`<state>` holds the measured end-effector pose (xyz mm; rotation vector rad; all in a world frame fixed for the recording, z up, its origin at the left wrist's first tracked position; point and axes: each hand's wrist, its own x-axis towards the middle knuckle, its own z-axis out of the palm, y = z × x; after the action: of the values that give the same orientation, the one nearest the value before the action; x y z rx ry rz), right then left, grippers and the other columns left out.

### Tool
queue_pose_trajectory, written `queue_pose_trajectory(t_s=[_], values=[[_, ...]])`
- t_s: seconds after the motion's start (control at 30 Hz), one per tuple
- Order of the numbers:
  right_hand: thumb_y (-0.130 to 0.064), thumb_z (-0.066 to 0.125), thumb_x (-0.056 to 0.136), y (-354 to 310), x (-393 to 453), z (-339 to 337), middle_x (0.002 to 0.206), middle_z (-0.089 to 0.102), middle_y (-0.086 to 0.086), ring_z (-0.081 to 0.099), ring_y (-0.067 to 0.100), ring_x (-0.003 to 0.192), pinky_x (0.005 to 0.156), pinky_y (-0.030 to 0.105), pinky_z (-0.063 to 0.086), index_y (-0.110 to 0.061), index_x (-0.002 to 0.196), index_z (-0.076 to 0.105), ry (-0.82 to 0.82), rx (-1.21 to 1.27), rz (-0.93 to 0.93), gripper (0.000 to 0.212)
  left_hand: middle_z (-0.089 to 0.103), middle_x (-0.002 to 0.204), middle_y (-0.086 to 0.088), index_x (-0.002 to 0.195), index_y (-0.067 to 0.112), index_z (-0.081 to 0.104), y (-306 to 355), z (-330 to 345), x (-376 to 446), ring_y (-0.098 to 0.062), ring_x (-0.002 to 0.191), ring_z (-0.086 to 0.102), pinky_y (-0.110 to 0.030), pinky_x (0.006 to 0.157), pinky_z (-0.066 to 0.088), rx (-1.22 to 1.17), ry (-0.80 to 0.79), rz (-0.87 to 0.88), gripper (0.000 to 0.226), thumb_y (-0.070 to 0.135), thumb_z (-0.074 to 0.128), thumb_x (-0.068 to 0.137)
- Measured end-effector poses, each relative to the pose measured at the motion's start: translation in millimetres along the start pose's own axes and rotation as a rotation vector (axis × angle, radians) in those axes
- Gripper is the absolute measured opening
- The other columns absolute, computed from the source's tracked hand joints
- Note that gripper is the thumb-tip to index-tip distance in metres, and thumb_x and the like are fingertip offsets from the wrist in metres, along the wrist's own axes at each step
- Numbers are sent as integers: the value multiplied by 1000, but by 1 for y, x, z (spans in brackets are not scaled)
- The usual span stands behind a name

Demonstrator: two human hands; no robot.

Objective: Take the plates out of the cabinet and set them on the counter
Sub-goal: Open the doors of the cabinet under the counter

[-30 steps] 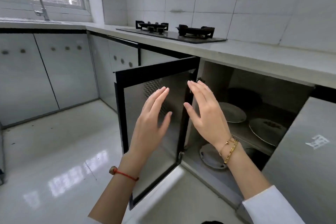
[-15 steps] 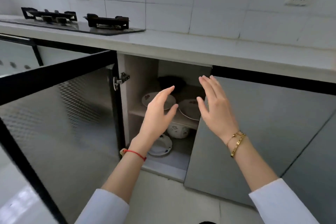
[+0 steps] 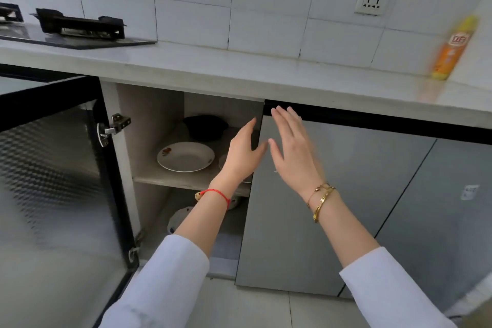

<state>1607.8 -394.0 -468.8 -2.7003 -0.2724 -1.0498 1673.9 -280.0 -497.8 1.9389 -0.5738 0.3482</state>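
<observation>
1. Reaching forward, both hands are raised in front of the open cabinet, fingers straight and together, holding nothing.
2. Left hand: flat, thumb spread to the right, fingertips up at the edge of the closed grey door; whether they touch that edge cannot be told. A red string bracelet sits on its wrist.
3. Right hand: flat, just beside the left hand, in front of the upper part of the closed grey door. Gold bracelets circle the wrist. White sleeves cover both forearms.
4. Plates: a white plate with small red markings lies flat on the middle shelf; a second plate is partly hidden behind the left hand. Behind them, at the back of the shelf, is a dark round object.
5. Lower compartment: a white dish with blue trim shows beneath the left forearm, mostly covered.
6. The left cabinet door, black-framed with patterned glass, is swung wide open toward the camera.
7. Counter: pale stone, running above the cabinet. A black gas stove is at far left, an orange and yellow bottle, blurred, at far right.
8. Wall: white tiles, with a socket.
</observation>
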Motion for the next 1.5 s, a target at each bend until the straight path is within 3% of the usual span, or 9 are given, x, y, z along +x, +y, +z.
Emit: queue_pose_trajectory(t_s=[0.13, 0.27, 0.5, 0.7, 0.93, 1.03, 1.13, 1.27, 1.5], values=[[-18, 44, 97, 4, 4, 3, 155, 27, 5, 14, 19, 147, 120, 40, 20, -9, 148, 26, -4, 1, 7, 54, 52, 143, -4, 146, 11, 38, 2, 3, 6, -17, 133, 47, -29, 109, 38, -33, -23, 37, 54, 18, 55, 96], [-19, 43, 98, 4, 0, 1, 156, 26, 4, 14, 18, 147, 120, 39, 19, -10, 148, 26, 10, -8, 0, 54, 59, 133, -1, 140, 12, 45, 1, -1, -1, -12, 123, 55, -11, 94, 38, -30, -11, 66, 45, 14, 55, 96], [-23, 41, 99, -10, -22, -21, 156, 25, 1, 14, 15, 147, 121, 36, 14, -12, 149, 24, 39, -38, -57, 54, 67, 118, 4, 124, 13, 58, 14, -17, -42, -1, 105, 62, -1, 87, 41, -11, 45, 168, 29, 13, 57, 95], [-23, 43, 100, -21, -66, -59, 154, 31, 1, 17, 14, 146, 121, 38, 17, -11, 147, 30, 87, 7, -101, 50, 71, 102, 10, 110, 15, 63, 40, -21, -94, 2, 95, 67, -21, 91, 52, -104, 53, 212, 23, 13, 68, 87], [-22, 49, 98, -20, -128, -111, 148, 39, 0, 22, 13, 145, 117, 39, 27, -10, 142, 39, 188, 52, -120, 46, 68, 89, 14, 109, 40, 64, 73, -5, -146, -2, 88, 67, -19, 85, 52, -260, -27, 364, 41, 14, 75, 80], [-21, 51, 97, -16, -151, -133, 145, 43, 0, 26, 14, 144, 116, 38, 29, -9, 140, 42, 230, 37, -113, 45, 62, 85, 7, 112, 36, 66, 86, 9, -160, -6, 85, 65, -18, 84, 48, -283, -94, 430, 37, 18, 76, 81], [-20, 54, 96, -10, -173, -154, 143, 46, 2, 30, 16, 142, 116, 37, 30, -8, 137, 45, 268, 25, -92, 43, 65, 92, 7, 111, 24, 71, 102, 26, -174, -4, 88, 62, -17, 83, 46, -315, -140, 477, 33, 20, 78, 79], [-22, 60, 94, 0, -203, -182, 143, 42, -6, 32, 13, 141, 117, 32, 28, -8, 135, 48, 336, -32, -42, 45, 65, 122, 5, 114, 12, 71, 126, 54, -191, -6, 113, 62, -22, 96, 48, -369, -187, 566, 40, 24, 79, 77], [-23, 62, 92, 18, -245, -230, 142, 48, -1, 35, 15, 140, 117, 36, 29, -9, 135, 48, 324, -141, 67, 46, 55, 140, 6, 134, 16, 57, 155, 107, -220, -3, 129, 51, -24, 108, 41, -397, -202, 624, 57, 30, 77, 82]])
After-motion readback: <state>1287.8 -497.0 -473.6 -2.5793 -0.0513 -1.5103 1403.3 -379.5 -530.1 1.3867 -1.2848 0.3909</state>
